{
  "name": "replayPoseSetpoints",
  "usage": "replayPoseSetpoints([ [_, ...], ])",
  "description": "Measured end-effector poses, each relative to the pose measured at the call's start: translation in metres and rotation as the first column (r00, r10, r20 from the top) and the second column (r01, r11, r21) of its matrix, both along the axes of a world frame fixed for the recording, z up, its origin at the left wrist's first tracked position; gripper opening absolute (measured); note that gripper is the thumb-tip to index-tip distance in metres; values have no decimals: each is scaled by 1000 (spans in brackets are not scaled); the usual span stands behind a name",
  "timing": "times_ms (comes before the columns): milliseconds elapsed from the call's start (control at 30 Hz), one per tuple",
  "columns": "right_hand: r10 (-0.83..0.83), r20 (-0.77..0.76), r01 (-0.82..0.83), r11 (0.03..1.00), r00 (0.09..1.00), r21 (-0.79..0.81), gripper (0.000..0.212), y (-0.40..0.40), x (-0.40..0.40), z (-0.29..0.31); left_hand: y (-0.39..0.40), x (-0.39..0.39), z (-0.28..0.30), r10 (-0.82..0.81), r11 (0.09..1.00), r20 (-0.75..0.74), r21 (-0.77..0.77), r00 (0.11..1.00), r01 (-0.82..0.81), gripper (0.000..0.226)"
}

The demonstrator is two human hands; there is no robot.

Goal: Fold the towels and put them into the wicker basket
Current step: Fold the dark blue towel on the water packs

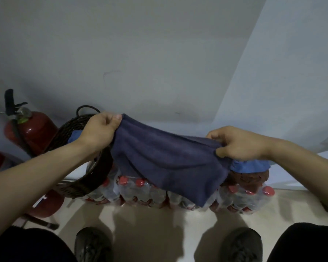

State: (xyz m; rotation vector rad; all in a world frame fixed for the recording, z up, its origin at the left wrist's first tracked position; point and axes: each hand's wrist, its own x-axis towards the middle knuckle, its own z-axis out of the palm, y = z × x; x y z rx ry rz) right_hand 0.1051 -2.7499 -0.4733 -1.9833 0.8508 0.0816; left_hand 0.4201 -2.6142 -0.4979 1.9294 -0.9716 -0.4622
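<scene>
The navy towel (169, 159) is held in the air, stretched between both hands above the bottle packs (159, 191). The left hand (98, 131) grips the towel's upper left corner; its fingers (107, 118) are curled round the cloth, with the thumb pressed on the edge. The right hand (239, 143) grips the upper right corner; its fingers are curled and bunch the cloth against the thumb. The lower part of the towel hangs down in front of the packs, with its lowest corner toward the right.

The wicker basket (95, 178) sits to the left, tilted, behind the left forearm and resting on the packs. A blue cloth (75, 136) shows inside it. Below the right hand lie a blue towel (252, 166) and, under it, a brown towel (248, 177), both on top of the packs.

Two red extinguishers (29, 129) stand at far left by the wall. Two dark shoes (93, 244) are on the floor (159, 224) at the bottom edge.
</scene>
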Motion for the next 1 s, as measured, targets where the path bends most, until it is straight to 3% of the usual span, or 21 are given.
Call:
replayPoseSetpoints([
  [100, -55, -66, 67, 975, 996, 212, 31, -8, -16, -3, 6, -1, -6, -76, 995, -301, 39, 951, 92, 35],
  [167, -98, -63, 113, 941, 993, 318, 34, -10, -21, -6, 9, -6, -8, -102, 990, -398, 45, 912, 131, 31],
  [333, -140, -78, 160, 864, 987, 478, 40, -11, -25, -11, 17, -9, -10, -173, 967, -253, 140, 952, 212, 30],
  [467, -129, -102, 164, 748, 986, 643, 34, -9, -30, -21, 20, -8, -13, -303, 900, -256, 241, 918, 364, 33],
  [600, -318, -162, 349, 715, 934, 606, 34, -15, -27, -37, 20, -6, -22, -240, 898, -240, 314, 941, 309, 16],
  [800, -581, -37, 495, 657, 813, 569, 19, -29, -15, -69, 6, 2, -33, -237, 888, -34, 397, 971, 231, 24],
  [867, -637, 12, 547, 671, 770, 501, 14, -38, -7, -81, -4, 8, -41, -254, 870, 71, 452, 965, 195, 27],
  [1000, -683, 37, 645, 705, 729, 295, 30, -60, 13, -104, -29, 19, -64, -276, 809, 146, 569, 950, 147, 31],
])
